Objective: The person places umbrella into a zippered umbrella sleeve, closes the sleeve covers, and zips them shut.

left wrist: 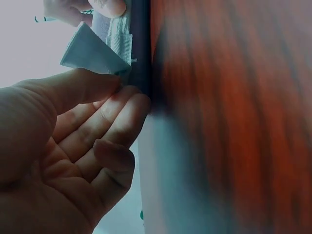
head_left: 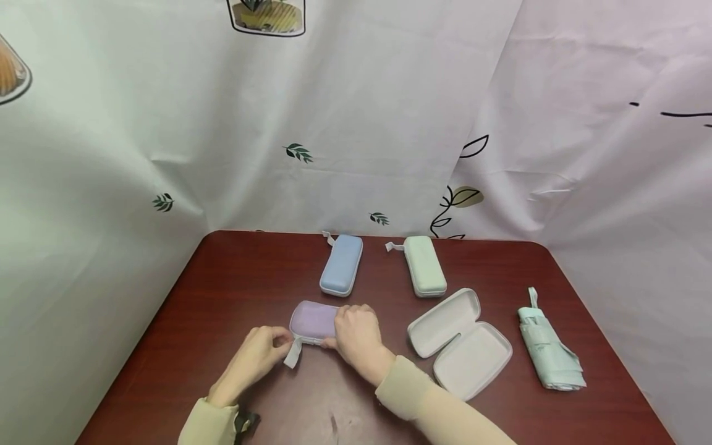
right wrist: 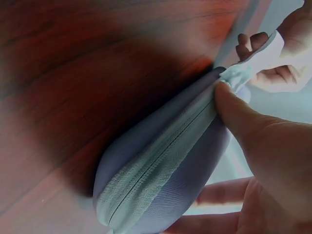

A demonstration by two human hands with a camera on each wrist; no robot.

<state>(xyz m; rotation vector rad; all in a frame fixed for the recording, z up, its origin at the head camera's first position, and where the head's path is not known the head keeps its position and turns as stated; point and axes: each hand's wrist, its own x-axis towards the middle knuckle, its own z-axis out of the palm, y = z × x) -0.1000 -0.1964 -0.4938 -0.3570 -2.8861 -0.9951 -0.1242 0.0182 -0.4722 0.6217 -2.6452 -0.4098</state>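
A purple zippered case (head_left: 314, 320) lies on the table between both hands. My right hand (head_left: 358, 334) grips it from above, over its right part. In the right wrist view the right thumb (right wrist: 234, 105) presses on the zipper band (right wrist: 163, 158) beside the wrist strap, and the zipper line there looks closed. My left hand (head_left: 258, 355) pinches at the case's left end, thumb tip against fingertips. The pale strap (left wrist: 92, 51) sticks out next to that pinch. What exactly lies between the left fingertips is hidden.
Behind stand a blue zippered case (head_left: 342, 264) and a light green one (head_left: 425, 266), both closed. An off-white case (head_left: 473, 361) lies spread open right of the right hand. Farther right is a folded mint umbrella (head_left: 550, 349). White printed cloth (head_left: 356, 123) surrounds the table (head_left: 250, 266).
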